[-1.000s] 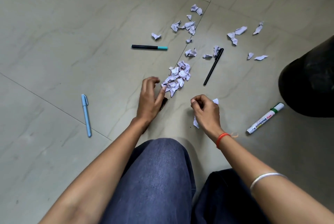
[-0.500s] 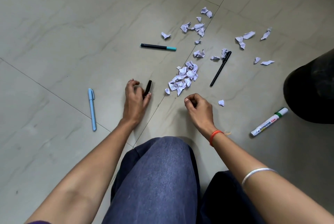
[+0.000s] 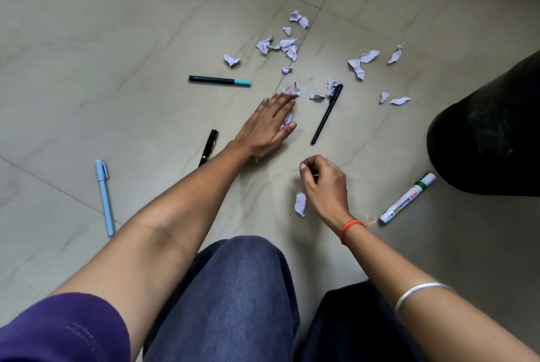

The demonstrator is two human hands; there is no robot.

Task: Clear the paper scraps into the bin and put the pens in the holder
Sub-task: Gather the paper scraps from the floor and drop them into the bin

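My left hand point(image 3: 267, 125) lies flat with straight fingers, released, pressing down on a few paper scraps point(image 3: 287, 119) on the floor point(image 3: 117, 40). My right hand point(image 3: 324, 183) is curled up just above the floor. I cannot tell whether it holds anything. One loose scrap point(image 3: 300, 204) lies just beside its wrist.

As I judge it, the job is barely begun. Most scraps lie scattered beyond my left hand and off toward the bin point(image 3: 491, 133), the dark shape at the right edge. I cannot see inside it. No pen is put away, and no holder is in view.

Five pens lie on the floor:
- The black pen point(image 3: 326, 113) lies just right of my left hand. Its long axis slants from near-left to far-right, and its far end touches a scrap.
- The teal-tipped pen point(image 3: 219, 81) lies almost crosswise, with its teal end to the right.
- The light blue pen point(image 3: 104, 198) lies well to the left and runs nearly straight away from me, clip end far.
- The short black pen point(image 3: 209, 147) sits beside my left forearm, angled far-right.
- The marker point(image 3: 407, 198) points its green-banded cap up toward the bin.
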